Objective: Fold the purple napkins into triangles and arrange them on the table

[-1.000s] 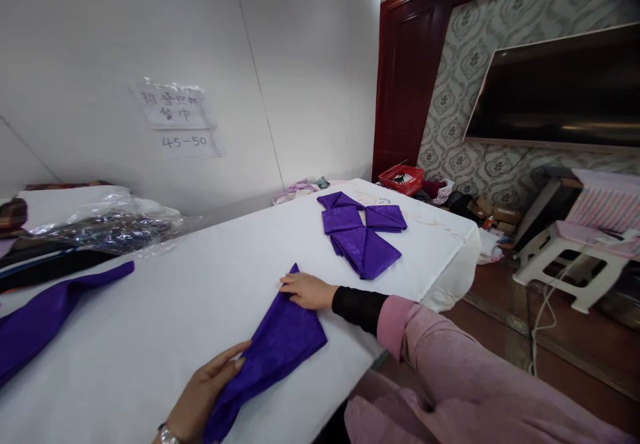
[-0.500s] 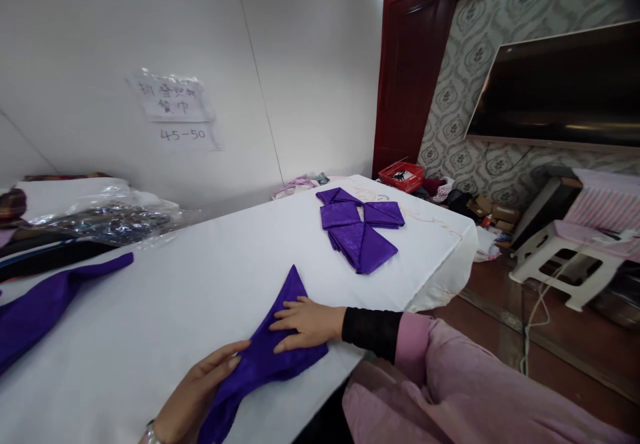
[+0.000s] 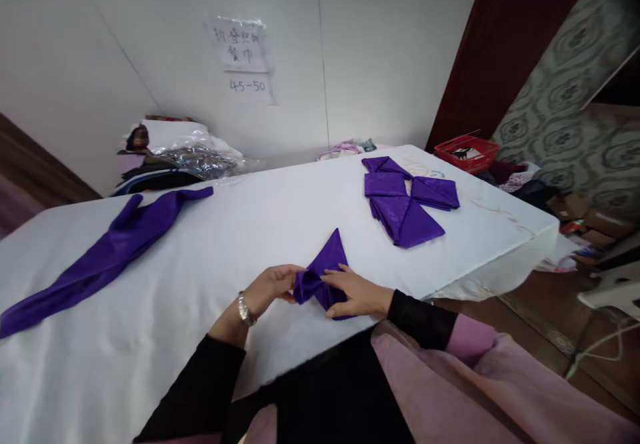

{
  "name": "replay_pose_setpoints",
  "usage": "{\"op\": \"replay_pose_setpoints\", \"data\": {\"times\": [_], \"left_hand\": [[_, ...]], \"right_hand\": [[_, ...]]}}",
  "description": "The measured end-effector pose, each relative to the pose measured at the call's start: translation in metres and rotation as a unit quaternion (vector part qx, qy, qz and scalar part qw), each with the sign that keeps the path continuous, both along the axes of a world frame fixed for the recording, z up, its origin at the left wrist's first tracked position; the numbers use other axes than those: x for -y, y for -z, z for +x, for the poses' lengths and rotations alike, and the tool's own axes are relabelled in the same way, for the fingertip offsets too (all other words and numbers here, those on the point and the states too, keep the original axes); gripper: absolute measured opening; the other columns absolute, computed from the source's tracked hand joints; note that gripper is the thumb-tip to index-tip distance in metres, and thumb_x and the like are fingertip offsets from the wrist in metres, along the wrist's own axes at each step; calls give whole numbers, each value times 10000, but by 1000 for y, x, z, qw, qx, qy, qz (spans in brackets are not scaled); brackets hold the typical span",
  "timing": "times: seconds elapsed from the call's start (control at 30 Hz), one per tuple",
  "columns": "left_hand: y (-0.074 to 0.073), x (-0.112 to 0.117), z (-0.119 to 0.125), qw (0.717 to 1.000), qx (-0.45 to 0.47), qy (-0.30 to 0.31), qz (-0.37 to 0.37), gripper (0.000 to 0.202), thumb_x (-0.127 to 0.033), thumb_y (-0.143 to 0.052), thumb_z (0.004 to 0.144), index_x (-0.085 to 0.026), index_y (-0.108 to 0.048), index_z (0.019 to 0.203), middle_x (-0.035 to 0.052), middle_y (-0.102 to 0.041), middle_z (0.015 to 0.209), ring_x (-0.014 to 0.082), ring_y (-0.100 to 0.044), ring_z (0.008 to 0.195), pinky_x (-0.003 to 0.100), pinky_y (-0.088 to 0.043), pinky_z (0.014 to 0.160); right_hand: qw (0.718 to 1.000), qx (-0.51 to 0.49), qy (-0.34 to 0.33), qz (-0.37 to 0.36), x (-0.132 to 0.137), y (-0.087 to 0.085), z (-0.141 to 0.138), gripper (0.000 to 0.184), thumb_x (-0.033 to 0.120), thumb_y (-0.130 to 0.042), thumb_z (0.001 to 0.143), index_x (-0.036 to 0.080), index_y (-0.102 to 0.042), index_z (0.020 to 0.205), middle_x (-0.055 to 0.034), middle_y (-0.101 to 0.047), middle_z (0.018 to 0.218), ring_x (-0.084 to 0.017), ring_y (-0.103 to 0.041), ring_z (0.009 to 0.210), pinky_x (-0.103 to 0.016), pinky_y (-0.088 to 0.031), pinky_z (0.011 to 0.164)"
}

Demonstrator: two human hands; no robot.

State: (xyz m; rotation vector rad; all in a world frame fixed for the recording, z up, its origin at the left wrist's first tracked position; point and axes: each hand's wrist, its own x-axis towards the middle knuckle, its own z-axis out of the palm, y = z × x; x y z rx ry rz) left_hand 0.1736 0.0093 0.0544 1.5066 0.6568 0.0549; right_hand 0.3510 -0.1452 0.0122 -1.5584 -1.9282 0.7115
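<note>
A purple cloth napkin (image 3: pixel 330 255) lies near the front edge of the white-covered table, one pointed corner facing away from me. My left hand (image 3: pixel 273 289) pinches its left end, which is curled over into a rolled fold beside the fingers. Across the napkin's right part rests my right hand (image 3: pixel 356 293), fingers stretched out and pressing on the cloth. Farther back on the right are several folded purple napkins (image 3: pixel 393 207), partly overlapping. To the left a loose, bunched purple cloth (image 3: pixel 117 247) stretches lengthwise over the table.
The white tablecloth (image 3: pixel 240 224) covers a table standing against a pale wall with a paper sign (image 3: pixel 243 57). At the back left is a pile of fabrics and plastic wrap (image 3: pixel 193 154). A red basket (image 3: pixel 467 154) stands beyond the far right corner, and a white stool (image 3: pixel 613 287) is at right.
My left hand has lifted the napkin's trailing left end and folded it over toward the right hand. The right hand still lies on the napkin. The view has turned left.
</note>
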Motion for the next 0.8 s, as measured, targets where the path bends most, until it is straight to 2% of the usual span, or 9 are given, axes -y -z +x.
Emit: {"op": "replay_pose_setpoints", "data": {"times": [0.07, 0.13, 0.2, 0.27, 0.33, 0.4, 0.5, 0.63, 0.8], "left_hand": [[4, -1, 10, 999, -10, -5, 46, 298, -411, -665, 632, -163, -671, 798, -6, -610, 577, 110, -512, 491, 248, -415, 515], [7, -2, 21, 994, -4, -21, 110, 270, -421, -665, 636, -163, -654, 711, -32, -551, 503, 100, -473, 466, 245, -394, 511], [11, -4, 32, 981, 25, -53, 186, 260, -422, -671, 630, -165, -647, 655, -28, -553, 537, 110, -493, 533, 251, -406, 558], [16, -4, 42, 964, 68, -86, 243, 249, -412, -678, 617, -166, -637, 621, -10, -586, 634, 127, -525, 634, 253, -417, 611], [23, -2, 51, 961, 92, -97, 243, 260, -419, -672, 622, -164, -625, 623, -6, -592, 667, 128, -526, 652, 250, -416, 612], [33, 1, 59, 973, 98, -94, 189, 286, -441, -657, 637, -157, -621, 657, -15, -586, 631, 115, -510, 599, 243, -407, 576], [47, 9, 71, 981, 85, -118, 131, 303, -448, -655, 643, -149, -624, 685, -33, -568, 565, 98, -480, 525, 224, -377, 515], [60, 16, 82, 971, 81, -171, 148, 286, -436, -644, 668, -152, -635, 694, -22, -593, 589, 105, -505, 540, 217, -382, 506], [67, 15, 81, 950, 39, -190, 244, 364, -506, -583, 735, -181, -656, 882, -26, -588, 590, 122, -528, 547, 230, -399, 526]], "right_hand": [[1000, -17, 10, 12, 3, -1, -4, 675, 510, -635, 760, 175, -459, 1320, -132, -535, 1296, -296, -443, 1233, -512, -161, 1086], [997, -62, 35, 19, 3, 0, -7, 531, 460, -638, 771, 182, -547, 1215, -92, -623, 1152, -264, -543, 1097, -467, -292, 1029], [985, -147, 86, 10, 1, 4, -8, 433, 429, -639, 771, 176, -592, 1118, -66, -656, 1045, -238, -589, 980, -412, -409, 922], [953, -271, 137, -9, -3, 9, -7, 396, 408, -644, 762, 165, -597, 1072, -62, -659, 1025, -221, -603, 930, -377, -458, 851], [904, -395, 160, -25, -7, 13, -4, 403, 375, -661, 744, 168, -583, 1082, -58, -657, 1038, -205, -609, 933, -361, -468, 847], [858, -481, 175, -35, -11, 13, 0, 419, 335, -693, 707, 179, -580, 1079, -46, -666, 1011, -187, -621, 906, -350, -474, 846], [818, -534, 210, -40, -18, 12, 6, 404, 285, -727, 649, 185, -593, 1016, -26, -675, 924, -165, -632, 807, -329, -491, 797], [807, -536, 246, -25, -30, 14, 16, 315, 249, -731, 607, 175, -599, 883, -2, -667, 798, -150, -616, 704, -306, -497, 720], [828, -497, 258, -10, -44, 18, 31, 288, 218, -704, 595, 170, -590, 855, 11, -659, 768, -136, -596, 666, -288, -487, 675]]}}
